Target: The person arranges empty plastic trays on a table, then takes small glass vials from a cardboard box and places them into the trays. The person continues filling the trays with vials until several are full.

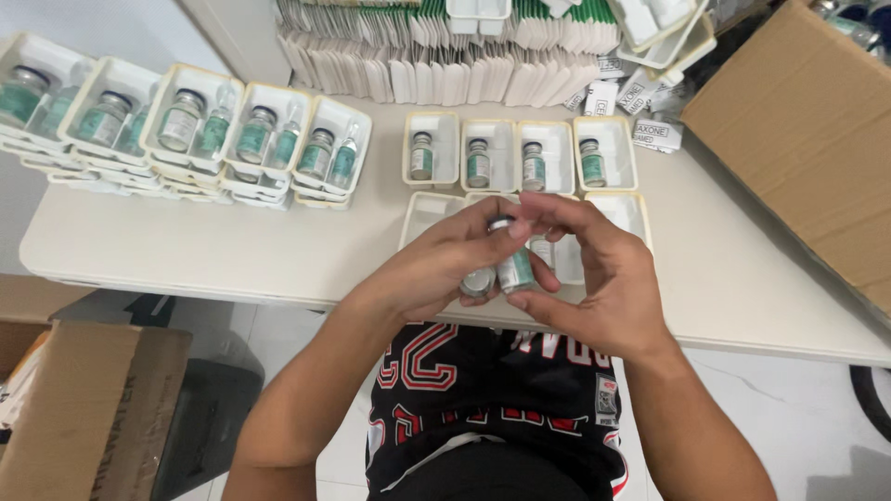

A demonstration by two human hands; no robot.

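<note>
Left hand [436, 264] curled around a small bottle [478, 281]; right hand [594, 278] pinching a second green-labelled bottle [513, 264] upright between thumb and fingertips, both above the near white trays [422, 211]. Beyond, four trays [520, 153] each with one bottle; farther left, stacked filled trays [186, 130] on the table [186, 250].

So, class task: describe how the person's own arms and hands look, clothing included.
Both forearms are bare, with no sleeves reaching them. The left hand and right hand wear no gloves; no rings, watch or bands show. The person wears a black shirt with red-and-white lettering and a small patch near its hem.
</note>
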